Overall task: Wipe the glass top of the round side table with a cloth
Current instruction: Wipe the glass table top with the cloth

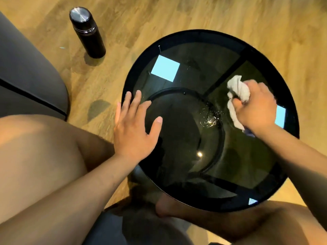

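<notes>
a: fig. 1, head view. where is the work?

b: on the glass top (194, 71) of the table (203, 32), centre-right in view. the right hand (256, 110) has its fingers curled tight round a bunched white cloth (238, 89) and presses it to the right part of the glass. the left hand (134, 128) lies flat on the left edge, fingers straight and spread, holding nothing.

a: and the target?

b: a glinting wet patch (211, 119) near the middle, just left of the cloth. whether the cloth touches it cannot be told.

a: how is the stroke best made?

b: by this view, draw the cloth left across the patch with even downward pressure. then work outward in overlapping arcs to the rim, so that no streak is left. the bunched wad offers a small contact face, and opened flatter under the palm it would probably cover more glass. the left hand should bear down to steady the table, then move off the area it covers so that part is wiped too.

a: anything else?

b: a black bottle (87, 32) stands on the floor (230, 15), far left, well apart from the table.
</notes>
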`<action>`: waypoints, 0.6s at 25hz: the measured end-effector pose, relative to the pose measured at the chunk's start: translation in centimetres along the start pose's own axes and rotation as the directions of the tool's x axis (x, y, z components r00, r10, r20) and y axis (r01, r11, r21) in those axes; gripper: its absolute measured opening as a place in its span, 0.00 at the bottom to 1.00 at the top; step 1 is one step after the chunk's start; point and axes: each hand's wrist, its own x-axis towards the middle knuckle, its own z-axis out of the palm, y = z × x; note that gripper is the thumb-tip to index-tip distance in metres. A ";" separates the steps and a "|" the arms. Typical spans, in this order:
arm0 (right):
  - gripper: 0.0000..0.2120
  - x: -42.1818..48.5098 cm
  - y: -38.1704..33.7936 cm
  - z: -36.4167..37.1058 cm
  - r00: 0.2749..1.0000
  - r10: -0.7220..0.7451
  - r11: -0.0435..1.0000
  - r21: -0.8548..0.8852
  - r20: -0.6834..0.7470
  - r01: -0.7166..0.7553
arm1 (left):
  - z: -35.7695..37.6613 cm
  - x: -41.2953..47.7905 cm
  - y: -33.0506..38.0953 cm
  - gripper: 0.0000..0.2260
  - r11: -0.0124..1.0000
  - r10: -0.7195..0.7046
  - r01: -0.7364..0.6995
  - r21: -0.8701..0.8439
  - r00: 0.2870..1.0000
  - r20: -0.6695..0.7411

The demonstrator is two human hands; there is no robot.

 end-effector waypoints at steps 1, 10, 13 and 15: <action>0.17 3.0 -1.2 0.5 1.000 -0.001 1.000 -0.011 -0.014 0.001 | 0.1 0.0 0.0 0.25 1.000 -0.004 0.004 -0.009 1.000 -0.002; 0.18 17.4 -5.1 2.6 0.997 0.077 0.997 0.024 -0.024 -0.076 | 0.2 -0.1 -0.3 0.22 0.998 0.013 -0.014 -0.053 1.000 -0.018; 0.19 16.6 -0.7 1.5 0.998 0.064 0.998 -0.007 0.009 -0.064 | 0.2 -0.1 -0.2 0.22 0.998 0.005 -0.007 -0.056 1.000 -0.021; 0.20 14.4 3.1 0.5 0.994 0.107 0.992 -0.061 0.002 -0.107 | 0.2 0.0 -0.2 0.22 0.999 0.004 -0.005 -0.042 1.000 -0.023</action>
